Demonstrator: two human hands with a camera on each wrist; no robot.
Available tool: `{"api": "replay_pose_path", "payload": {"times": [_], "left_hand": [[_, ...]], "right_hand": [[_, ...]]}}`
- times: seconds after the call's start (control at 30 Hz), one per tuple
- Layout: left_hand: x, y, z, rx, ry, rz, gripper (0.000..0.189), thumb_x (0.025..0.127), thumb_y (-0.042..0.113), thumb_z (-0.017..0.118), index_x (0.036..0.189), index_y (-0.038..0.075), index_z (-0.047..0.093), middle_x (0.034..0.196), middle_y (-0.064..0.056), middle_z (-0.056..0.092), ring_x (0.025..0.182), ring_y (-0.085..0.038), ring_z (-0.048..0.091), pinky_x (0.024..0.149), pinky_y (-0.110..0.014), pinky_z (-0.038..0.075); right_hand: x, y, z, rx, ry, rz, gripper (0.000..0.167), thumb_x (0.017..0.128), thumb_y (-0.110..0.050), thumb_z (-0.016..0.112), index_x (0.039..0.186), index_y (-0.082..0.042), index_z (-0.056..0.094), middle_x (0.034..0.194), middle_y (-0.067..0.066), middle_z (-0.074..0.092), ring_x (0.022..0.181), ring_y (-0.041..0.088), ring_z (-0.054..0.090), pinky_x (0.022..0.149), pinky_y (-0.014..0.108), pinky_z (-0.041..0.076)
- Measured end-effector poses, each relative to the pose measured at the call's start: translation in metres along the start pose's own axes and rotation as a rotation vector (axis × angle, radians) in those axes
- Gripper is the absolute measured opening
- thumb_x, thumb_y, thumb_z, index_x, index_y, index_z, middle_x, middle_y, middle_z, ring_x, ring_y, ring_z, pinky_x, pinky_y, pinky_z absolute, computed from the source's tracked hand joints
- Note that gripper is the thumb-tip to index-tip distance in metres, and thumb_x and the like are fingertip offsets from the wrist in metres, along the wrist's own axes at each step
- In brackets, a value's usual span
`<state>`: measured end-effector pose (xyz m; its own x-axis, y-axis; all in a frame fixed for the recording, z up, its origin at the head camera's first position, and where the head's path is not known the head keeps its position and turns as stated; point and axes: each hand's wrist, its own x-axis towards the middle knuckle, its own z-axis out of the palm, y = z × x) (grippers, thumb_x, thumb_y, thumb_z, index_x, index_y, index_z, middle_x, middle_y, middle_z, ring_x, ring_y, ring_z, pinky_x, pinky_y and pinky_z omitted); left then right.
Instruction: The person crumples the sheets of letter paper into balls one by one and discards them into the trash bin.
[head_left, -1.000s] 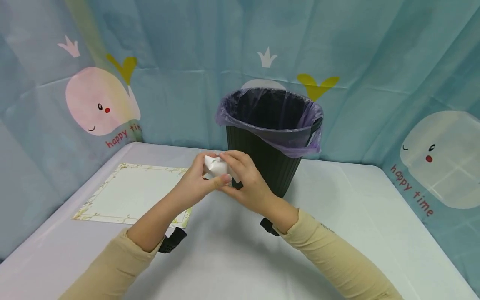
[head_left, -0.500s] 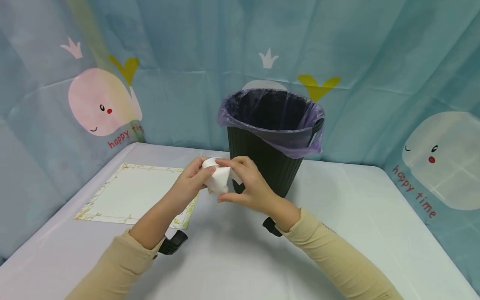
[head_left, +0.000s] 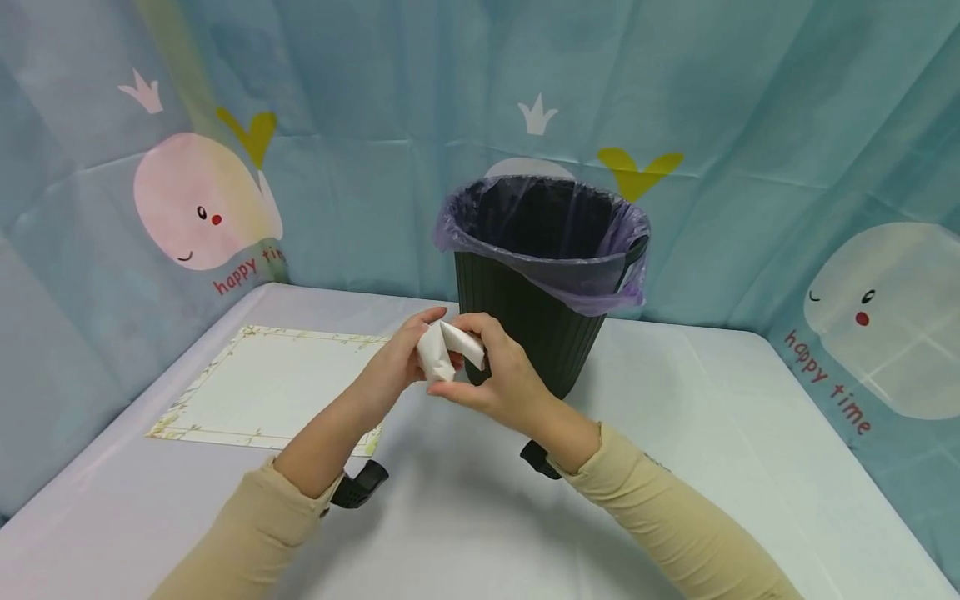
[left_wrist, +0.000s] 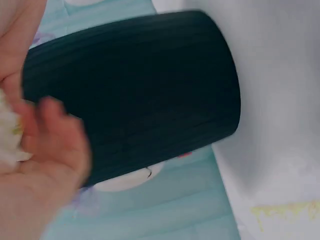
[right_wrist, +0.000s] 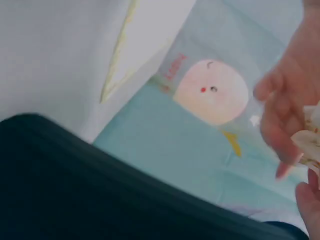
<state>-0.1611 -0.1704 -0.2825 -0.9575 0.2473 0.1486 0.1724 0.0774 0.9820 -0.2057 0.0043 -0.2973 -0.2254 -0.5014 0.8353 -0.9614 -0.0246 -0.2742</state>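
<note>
A folded, crumpled piece of white paper (head_left: 433,353) is held between both hands above the table, in front of the bin. My left hand (head_left: 386,362) grips its left side, fingers behind it. From the other side my right hand (head_left: 513,383) holds it, thumb at the lower edge and fingers curled over a raised white flap (head_left: 465,343). Small coloured print shows on the paper (right_wrist: 310,142) in the right wrist view. At the left edge of the left wrist view, part of the paper (left_wrist: 7,132) shows beside blurred fingers.
Just behind the hands stands a dark ribbed bin (head_left: 525,333) with a purple bag (head_left: 558,271) folded over its rim. A white sheet with a floral border (head_left: 262,387) lies on the white table (head_left: 675,417) at left. A printed blue curtain (head_left: 360,167) hangs behind.
The paper has been turned between the hands, and a flap now stands out toward the right fingers. Since half a second ago, my left hand has shifted slightly right.
</note>
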Motion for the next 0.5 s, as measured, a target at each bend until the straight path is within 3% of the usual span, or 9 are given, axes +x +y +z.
{"api": "replay_pose_path", "payload": {"times": [0.1,0.17,0.23,0.33,0.5], "left_hand": [[-0.002,0.002,-0.002,0.152,0.022,-0.046,0.061,0.105,0.042,0.025,0.146,-0.003,0.029,0.125,-0.022,0.049,0.111,-0.028,0.053,0.088,-0.038,0.045],[-0.004,0.002,-0.003,0.17,0.017,-0.054,0.062,0.104,0.046,0.032,0.141,-0.005,0.036,0.127,-0.02,0.048,0.114,-0.03,0.05,0.09,-0.04,0.045],[-0.005,0.001,-0.004,0.148,-0.012,-0.033,0.063,0.102,0.048,0.04,0.137,-0.006,0.04,0.126,-0.02,0.051,0.112,-0.027,0.052,0.093,-0.041,0.046],[-0.007,-0.001,-0.005,0.087,-0.037,0.025,0.066,0.099,0.047,0.052,0.135,-0.007,0.043,0.124,-0.017,0.054,0.108,-0.02,0.056,0.095,-0.039,0.046],[-0.008,-0.009,-0.002,-0.007,0.031,0.164,0.062,0.097,0.039,0.059,0.13,-0.013,0.047,0.116,-0.009,0.06,0.1,-0.013,0.059,0.089,-0.027,0.049]], "right_hand": [[-0.001,0.004,-0.004,-0.044,-0.017,-0.05,0.062,0.08,-0.028,0.081,0.117,0.004,0.044,0.11,0.017,0.055,0.093,0.024,0.053,0.076,0.031,0.048],[-0.001,0.005,-0.007,-0.052,-0.032,-0.078,0.064,0.073,-0.017,0.087,0.117,0.002,0.046,0.11,0.016,0.055,0.094,0.024,0.053,0.076,0.03,0.048],[-0.002,0.007,-0.008,-0.054,-0.047,-0.105,0.068,0.064,-0.008,0.09,0.116,0.002,0.047,0.111,0.017,0.055,0.097,0.025,0.053,0.077,0.03,0.048],[-0.001,0.008,-0.009,-0.056,-0.057,-0.153,0.07,0.061,-0.007,0.091,0.116,0.003,0.048,0.114,0.02,0.055,0.106,0.03,0.053,0.087,0.035,0.049],[0.002,0.006,-0.008,-0.051,-0.052,-0.177,0.072,0.061,-0.012,0.091,0.118,0.006,0.051,0.119,0.022,0.056,0.113,0.034,0.052,0.097,0.039,0.045]]}}
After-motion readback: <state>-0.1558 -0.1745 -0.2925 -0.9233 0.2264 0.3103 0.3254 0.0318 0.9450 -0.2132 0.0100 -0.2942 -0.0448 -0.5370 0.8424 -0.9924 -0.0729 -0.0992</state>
